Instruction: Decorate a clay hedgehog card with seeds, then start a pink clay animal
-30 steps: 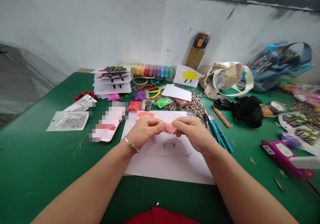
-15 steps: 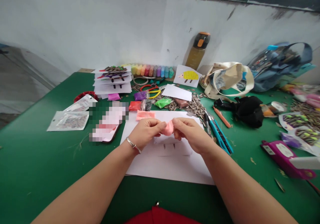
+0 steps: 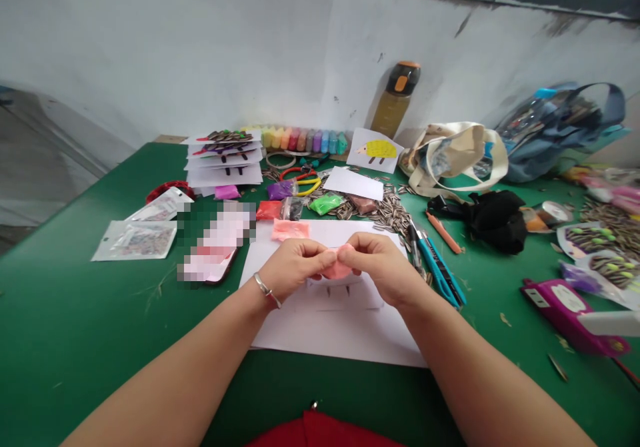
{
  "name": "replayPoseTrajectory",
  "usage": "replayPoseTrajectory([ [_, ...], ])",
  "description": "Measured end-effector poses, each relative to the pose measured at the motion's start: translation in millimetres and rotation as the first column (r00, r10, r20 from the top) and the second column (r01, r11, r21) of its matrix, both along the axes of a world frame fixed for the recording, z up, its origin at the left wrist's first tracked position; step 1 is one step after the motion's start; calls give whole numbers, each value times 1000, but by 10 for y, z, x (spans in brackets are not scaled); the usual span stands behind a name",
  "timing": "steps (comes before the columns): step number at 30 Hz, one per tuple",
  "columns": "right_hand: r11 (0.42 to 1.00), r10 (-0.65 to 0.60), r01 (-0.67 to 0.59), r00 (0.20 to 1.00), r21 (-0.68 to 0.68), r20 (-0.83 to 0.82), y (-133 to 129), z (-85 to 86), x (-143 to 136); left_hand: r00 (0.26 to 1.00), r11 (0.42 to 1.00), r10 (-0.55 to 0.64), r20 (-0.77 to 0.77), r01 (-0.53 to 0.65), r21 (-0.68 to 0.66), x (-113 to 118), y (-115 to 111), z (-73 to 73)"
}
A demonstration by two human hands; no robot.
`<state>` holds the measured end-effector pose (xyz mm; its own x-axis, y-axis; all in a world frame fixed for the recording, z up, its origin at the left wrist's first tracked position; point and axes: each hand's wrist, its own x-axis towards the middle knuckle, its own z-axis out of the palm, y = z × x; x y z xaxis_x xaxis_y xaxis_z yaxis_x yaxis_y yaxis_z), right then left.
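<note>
Between my two hands is a lump of pink modelling clay (image 3: 337,271), pinched at its top edge. My left hand (image 3: 303,260) is closed on its left side, thumb on top. My right hand (image 3: 373,260) grips the right side, the two thumbs nearly meeting. Below the clay lies a small white card (image 3: 345,299) with short dark marks, partly hidden by the clay and hands. It rests on a larger white sheet (image 3: 320,337). Just beyond my left hand is a pink clay packet (image 3: 291,230).
Sunflower seeds (image 3: 393,214) lie behind the sheet with small packets of clay, including a green one (image 3: 326,203). To the right are a blue cutter (image 3: 443,274) and a black pouch (image 3: 495,220). A phone (image 3: 220,247) is on the left. A bottle (image 3: 397,100) stands by the wall.
My thumbs have come closer together over the clay, and my right fingers have shifted inward. The clay now looks wider and sits slightly lower.
</note>
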<state>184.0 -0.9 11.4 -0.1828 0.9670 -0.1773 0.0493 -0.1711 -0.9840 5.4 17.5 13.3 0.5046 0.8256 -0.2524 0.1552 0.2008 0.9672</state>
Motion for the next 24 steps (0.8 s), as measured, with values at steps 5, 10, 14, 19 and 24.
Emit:
replayPoseTrajectory([
  [5,992,91,-95,995,-86,-51,16,12,37,996,997,60,-66,-57,49,0,7,33],
  [10,991,75,-85,992,-100,-104,38,-25,61,993,994,74,-89,-67,82,-2,15,28],
  [14,997,61,-64,995,-31,-81,34,-52,26,996,997,40,-76,-35,71,9,5,0],
  [19,999,38,-39,999,-28,-32,23,-38,8,999,1000,-23,-23,22,-15,22,-11,-21],
  [24,998,40,-43,996,-42,-74,21,-26,15,999,999,-30,-27,29,-33,3,-4,-21],
])
